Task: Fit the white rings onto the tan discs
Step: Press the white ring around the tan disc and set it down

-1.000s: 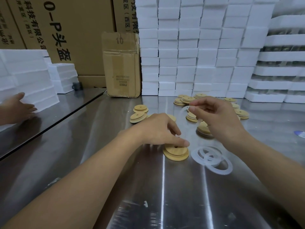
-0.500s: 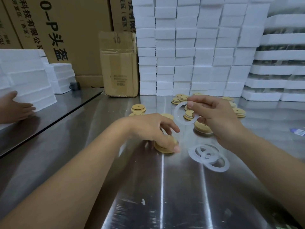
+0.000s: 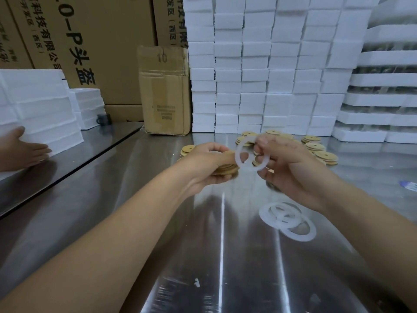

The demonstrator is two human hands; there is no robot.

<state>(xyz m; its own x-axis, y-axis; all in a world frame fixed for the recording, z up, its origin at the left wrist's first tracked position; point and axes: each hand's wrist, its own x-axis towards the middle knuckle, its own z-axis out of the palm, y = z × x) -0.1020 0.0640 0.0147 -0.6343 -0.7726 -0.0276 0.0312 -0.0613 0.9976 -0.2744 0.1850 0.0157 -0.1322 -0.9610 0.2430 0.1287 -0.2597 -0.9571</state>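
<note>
- At frame centre, your right grip (image 3: 291,168) pinches a white ring (image 3: 236,155) upright, just beside the tan disc (image 3: 226,169).
- Your left grip (image 3: 207,163) curls round that disc.
- Spare rings (image 3: 264,216) lie on the desk (image 3: 203,245) lower right; more discs (image 3: 325,155) sit behind.

The table (image 3: 158,222) under both grips is looking like stainless steel — glossy, throwing back streaks of light. The tan disc (image 3: 228,169) the left hand (image 3: 207,163) is gripping is coming across matt, like wood or cork. The white ring (image 3: 237,158) the right hand (image 3: 286,163) is pinching is looking thin, milky, half see-through — same for the loose rings (image 3: 264,216) below that grip. Beyond the grips, foam blocks (image 3: 255,75) are showing grainy white; the cardboard box (image 3: 164,91) is looking dull, creased.
</note>
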